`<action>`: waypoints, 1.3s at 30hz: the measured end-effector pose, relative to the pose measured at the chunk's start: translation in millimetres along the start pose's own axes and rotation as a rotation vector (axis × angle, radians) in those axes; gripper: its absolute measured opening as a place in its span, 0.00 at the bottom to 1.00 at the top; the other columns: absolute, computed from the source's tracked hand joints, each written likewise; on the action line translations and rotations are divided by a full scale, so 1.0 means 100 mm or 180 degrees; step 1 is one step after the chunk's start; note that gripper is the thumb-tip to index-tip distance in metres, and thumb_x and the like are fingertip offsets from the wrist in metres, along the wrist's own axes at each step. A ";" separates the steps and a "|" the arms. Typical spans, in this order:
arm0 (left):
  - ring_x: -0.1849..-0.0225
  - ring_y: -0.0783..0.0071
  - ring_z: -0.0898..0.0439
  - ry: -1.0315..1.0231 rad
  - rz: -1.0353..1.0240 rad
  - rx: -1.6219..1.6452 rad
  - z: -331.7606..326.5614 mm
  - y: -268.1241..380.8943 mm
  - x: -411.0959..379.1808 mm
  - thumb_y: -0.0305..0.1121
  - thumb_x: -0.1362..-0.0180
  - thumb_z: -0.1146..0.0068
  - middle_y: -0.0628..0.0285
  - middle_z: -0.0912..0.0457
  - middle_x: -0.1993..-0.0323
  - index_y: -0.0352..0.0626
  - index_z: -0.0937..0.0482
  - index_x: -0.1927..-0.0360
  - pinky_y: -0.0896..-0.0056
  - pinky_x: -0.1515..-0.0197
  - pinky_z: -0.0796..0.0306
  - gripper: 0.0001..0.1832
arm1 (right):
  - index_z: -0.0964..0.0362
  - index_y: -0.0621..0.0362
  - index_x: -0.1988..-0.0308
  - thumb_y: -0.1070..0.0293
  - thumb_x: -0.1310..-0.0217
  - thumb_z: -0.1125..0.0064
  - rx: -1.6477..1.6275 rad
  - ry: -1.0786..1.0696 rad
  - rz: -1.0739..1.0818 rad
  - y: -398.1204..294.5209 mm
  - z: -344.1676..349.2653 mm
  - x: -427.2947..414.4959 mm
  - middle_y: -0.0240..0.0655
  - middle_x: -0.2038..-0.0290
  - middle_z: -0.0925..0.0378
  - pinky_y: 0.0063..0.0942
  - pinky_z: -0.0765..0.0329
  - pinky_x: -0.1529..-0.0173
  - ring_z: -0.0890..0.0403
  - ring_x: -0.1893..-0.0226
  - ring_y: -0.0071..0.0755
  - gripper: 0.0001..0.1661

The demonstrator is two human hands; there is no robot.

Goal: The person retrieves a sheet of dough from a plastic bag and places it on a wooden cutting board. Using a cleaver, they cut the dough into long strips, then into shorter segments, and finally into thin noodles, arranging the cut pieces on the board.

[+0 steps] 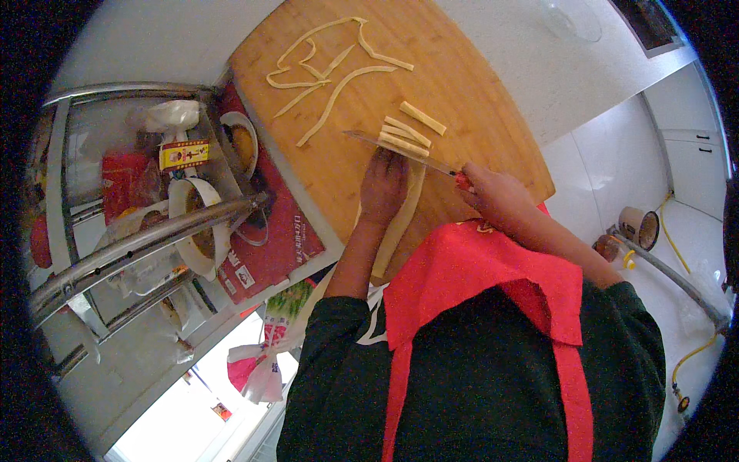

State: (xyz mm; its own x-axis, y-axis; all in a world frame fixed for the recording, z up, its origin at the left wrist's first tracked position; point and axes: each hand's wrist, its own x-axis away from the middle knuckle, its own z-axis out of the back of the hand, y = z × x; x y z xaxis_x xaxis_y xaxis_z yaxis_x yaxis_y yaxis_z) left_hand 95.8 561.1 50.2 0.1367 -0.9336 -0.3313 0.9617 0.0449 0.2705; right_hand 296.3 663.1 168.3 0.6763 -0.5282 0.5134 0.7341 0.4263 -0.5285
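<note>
My left hand [385,183] lies over a folded sheet of pale dough [404,226], its fingers curled on the end by the blade. My right hand [495,193] grips the red handle of a kitchen knife [440,166]. Its long thin blade slants across the dough, just beyond my left fingertips. Several short folded dough strips [424,119] lie past the blade. Farther off, long unfolded noodles [392,60] are spread loosely on the wooden cutting board [485,104]. The near end of the dough sheet hangs toward my red apron [462,260].
Left of the board stands a metal-tube rack [156,242] holding bowls, bags and a yellow box [185,155]. A red printed sheet [277,231] lies beside the board. A tied plastic bag [262,369] hangs lower left. White cabinets [693,150] stand at the far right.
</note>
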 end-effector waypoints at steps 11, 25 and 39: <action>0.50 0.51 0.30 0.0062 -0.0001 0.0126 -0.02 -0.02 0.01 0.29 0.47 0.50 0.49 0.29 0.53 0.35 0.28 0.54 0.57 0.46 0.34 0.16 | 0.41 0.55 0.60 0.63 0.43 0.54 0.0316 0.0251 0.0444 0.22 0.02 0.03 0.48 0.74 0.25 0.49 0.29 0.70 0.24 0.72 0.56 0.12; 0.50 0.50 0.30 -0.0045 -0.0121 0.0164 0.10 -0.02 -0.02 0.29 0.46 0.52 0.47 0.29 0.53 0.34 0.29 0.53 0.58 0.46 0.35 0.17 | 0.40 0.56 0.62 0.57 0.41 0.53 -0.0176 0.0480 0.0240 0.09 -0.11 -0.34 0.50 0.73 0.26 0.48 0.30 0.67 0.25 0.71 0.57 0.15; 0.51 0.46 0.30 -0.0042 -0.0036 0.0090 0.03 -0.02 -0.01 0.32 0.47 0.50 0.45 0.28 0.55 0.33 0.28 0.57 0.55 0.47 0.34 0.16 | 0.42 0.53 0.59 0.58 0.40 0.59 0.0427 0.0094 0.0402 0.18 0.02 0.08 0.47 0.74 0.25 0.49 0.29 0.70 0.23 0.72 0.55 0.13</action>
State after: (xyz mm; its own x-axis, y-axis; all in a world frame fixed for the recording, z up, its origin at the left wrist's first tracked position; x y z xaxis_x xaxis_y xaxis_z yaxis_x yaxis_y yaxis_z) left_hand 93.1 560.8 52.7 0.1224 -0.9386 -0.3225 0.9561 0.0243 0.2922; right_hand 315.0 668.4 164.1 0.7631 -0.4847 0.4275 0.6462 0.5838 -0.4916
